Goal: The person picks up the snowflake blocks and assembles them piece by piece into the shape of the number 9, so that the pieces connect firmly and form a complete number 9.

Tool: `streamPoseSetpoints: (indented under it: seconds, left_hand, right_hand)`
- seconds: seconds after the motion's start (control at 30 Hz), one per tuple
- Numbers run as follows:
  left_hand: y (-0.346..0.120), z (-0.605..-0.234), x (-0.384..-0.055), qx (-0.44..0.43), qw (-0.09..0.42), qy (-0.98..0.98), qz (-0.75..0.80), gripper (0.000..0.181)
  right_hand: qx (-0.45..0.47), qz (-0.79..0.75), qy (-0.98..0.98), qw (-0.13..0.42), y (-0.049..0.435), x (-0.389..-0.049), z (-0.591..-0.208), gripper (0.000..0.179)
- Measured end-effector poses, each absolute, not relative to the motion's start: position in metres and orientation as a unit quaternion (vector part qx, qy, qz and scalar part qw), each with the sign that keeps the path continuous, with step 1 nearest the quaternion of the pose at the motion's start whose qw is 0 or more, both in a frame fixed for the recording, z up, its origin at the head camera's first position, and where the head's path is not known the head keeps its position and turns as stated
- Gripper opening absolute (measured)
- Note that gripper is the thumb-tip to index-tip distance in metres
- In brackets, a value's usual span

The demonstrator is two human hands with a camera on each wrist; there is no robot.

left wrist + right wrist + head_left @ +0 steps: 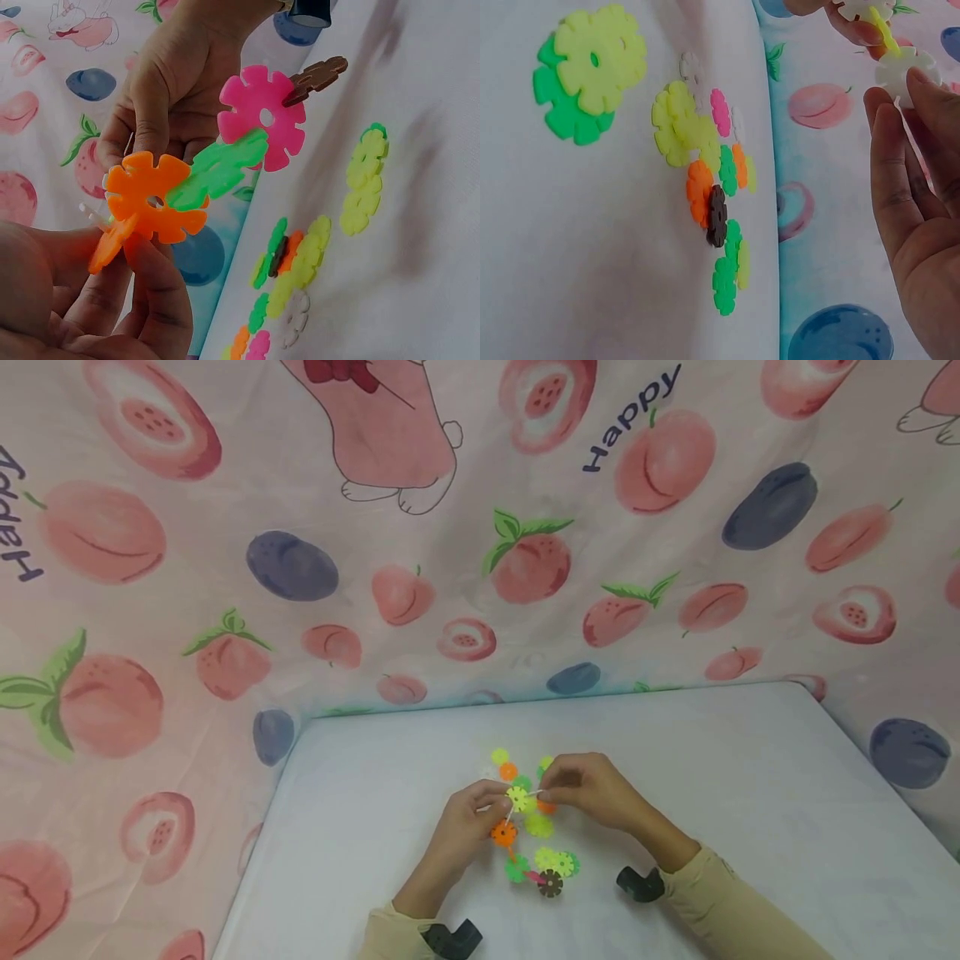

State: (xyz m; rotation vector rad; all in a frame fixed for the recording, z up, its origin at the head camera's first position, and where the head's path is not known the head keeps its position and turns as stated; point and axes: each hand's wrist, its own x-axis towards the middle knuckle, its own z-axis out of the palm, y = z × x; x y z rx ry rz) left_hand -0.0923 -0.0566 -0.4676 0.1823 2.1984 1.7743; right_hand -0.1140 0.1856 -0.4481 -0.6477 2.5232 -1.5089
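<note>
Both hands hold a chain of slotted plastic flower discs above the white table. My left hand (468, 822) pinches the chain near a white disc (866, 7) and an orange disc (112, 244). From there hang another orange disc (142, 187), a green disc (217, 172), a pink disc (281, 116) and a brown disc (319, 79). A yellow disc (517, 799) sits between the two hands. On its other side, my right hand (592, 789) pinches a white disc (904, 75) between thumb and fingers. That white disc touches the yellow one; how deep the slots engage is hard to tell.
Loose discs lie on the table (360, 827) beneath the hands: yellow discs (679, 124), an orange disc (699, 191), a black disc (717, 217), green discs (724, 285) and a pink disc (720, 112). Nearer the body, yellow discs (555, 862) overlap a green one. Fruit-patterned cloth (465, 552) hangs behind.
</note>
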Motion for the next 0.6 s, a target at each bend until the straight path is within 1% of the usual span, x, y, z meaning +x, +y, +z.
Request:
streamPoseSetpoints:
  seconds: [0.23, 0.6]
  left_hand:
    - [-0.0567, -0.4663, -0.0937, 0.065, 0.154, 0.769, 0.617, 0.019]
    - [-0.0567, -0.4667, -0.0931, 0.060, 0.152, 0.772, 0.614, 0.017]
  right_hand:
    - [-0.227, -0.512, 0.827, 0.051, 0.1861, -0.1152, -0.4484, 0.004]
    - [-0.229, -0.510, 0.828, 0.034, 0.1824, -0.1132, -0.4507, 0.007]
